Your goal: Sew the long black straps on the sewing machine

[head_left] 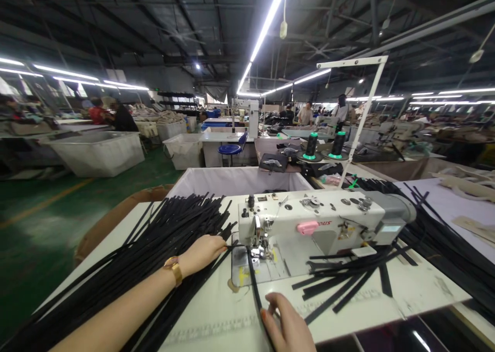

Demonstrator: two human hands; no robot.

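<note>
Right down at the front it's the right hand (pixel 288 323), fingers curled, thumb and forefinger bent towards a long black strip (pixel 253 285), right at its edge. Whether they pinch it or simply steer it, I cannot tell. The strip runs up the pale worktop (pixel 216 316) to the presser foot (pixel 259 252) of the sewing machine (pixel 282 223).

Across on the other side, here's the left hand (pixel 203 254), gold watch (pixel 174 270) at the wrist, fingertips pressed together on a thin dark strand that reaches in to the foot. Beneath that arm, a great spread of black strips (pixel 166 228) covers the left of the worktop; over on the right, shorter black pieces (pixel 332 285) lie crossed beside the machine. There's a pink piece (pixel 308 228) on the machine's body, and two cones of dark thread (pixel 311 145) (pixel 338 145) behind.

So to the step: it looks like positioning, work lined up at the needle area from both sides. Whether the needle is running, no telling. The next move, I'd judge, calls for light, even guidance, the strip flat and straight, and those left fingertips well clear of the foot.
</note>
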